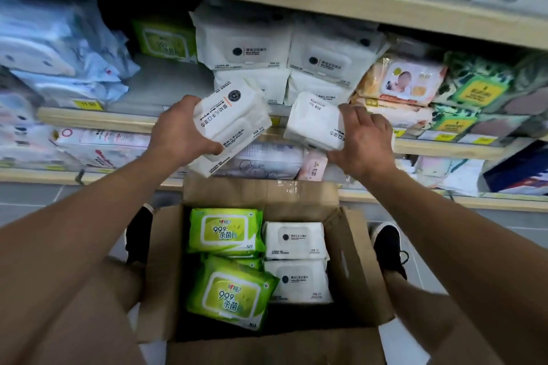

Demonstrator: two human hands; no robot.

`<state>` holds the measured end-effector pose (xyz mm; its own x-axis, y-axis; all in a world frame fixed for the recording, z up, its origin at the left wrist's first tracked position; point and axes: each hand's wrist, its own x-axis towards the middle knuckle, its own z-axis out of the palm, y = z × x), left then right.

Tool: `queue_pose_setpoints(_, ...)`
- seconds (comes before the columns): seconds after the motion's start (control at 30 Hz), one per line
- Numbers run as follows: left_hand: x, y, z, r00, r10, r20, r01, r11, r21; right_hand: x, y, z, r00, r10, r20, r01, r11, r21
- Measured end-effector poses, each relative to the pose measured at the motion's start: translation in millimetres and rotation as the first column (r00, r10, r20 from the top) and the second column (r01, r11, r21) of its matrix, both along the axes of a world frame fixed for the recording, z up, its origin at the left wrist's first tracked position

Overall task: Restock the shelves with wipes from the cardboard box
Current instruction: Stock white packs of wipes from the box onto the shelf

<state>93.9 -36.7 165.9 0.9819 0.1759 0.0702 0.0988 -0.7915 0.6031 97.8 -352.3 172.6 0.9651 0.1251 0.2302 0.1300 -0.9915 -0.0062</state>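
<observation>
Left hand (181, 130): fingers and thumb clamped round one white wipes pack (229, 124), tilted. Right hand (363, 139): fingers curled over a second white pack (314, 120). Both are held above the cardboard box (350, 261), just near of the white stack (289, 59) on the middle shelf (100, 120). Recommended: level each pack and seat it label-forward on matching stock. Remaining in box: white and green packs (226, 231).
</observation>
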Motion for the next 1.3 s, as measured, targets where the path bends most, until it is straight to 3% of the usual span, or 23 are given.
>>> queue_pose_setpoints(0.17,25,4,2,1.000,-0.004,0.007,0.004,1.000,0.012,64,4,25,0.996,0.070,0.052,-0.067,0.996,-0.056)
queue_pose_setpoints(0.4,52,9,-4,0.999,-0.028,0.028,0.026,0.997,0.074,122,8,26,0.988,0.128,-0.090,-0.140,0.979,-0.147)
queue_pose_setpoints(0.73,59,6,-8,0.996,-0.078,0.040,0.073,0.992,0.107,132,-4,-14,0.962,0.273,-0.027,-0.274,0.954,-0.122)
queue_pose_setpoints(0.87,58,2,-8,0.996,-0.076,0.050,0.070,0.991,0.112,117,-1,-31,0.984,0.173,0.050,-0.166,0.978,-0.130)
queue_pose_setpoints(0.97,57,1,-8,0.996,-0.073,0.056,0.066,0.992,0.110,117,4,-34,0.993,0.115,0.021,-0.112,0.988,-0.107)
queue_pose_setpoints(1.17,62,-9,-5,0.993,-0.076,0.089,0.065,0.992,0.112,138,-2,-31,0.979,0.188,-0.074,-0.195,0.975,-0.110)
queue_pose_setpoints(1.3,69,-10,3,0.985,-0.121,0.126,0.092,0.972,0.214,139,-9,-34,0.975,0.205,-0.081,-0.218,0.952,-0.214)
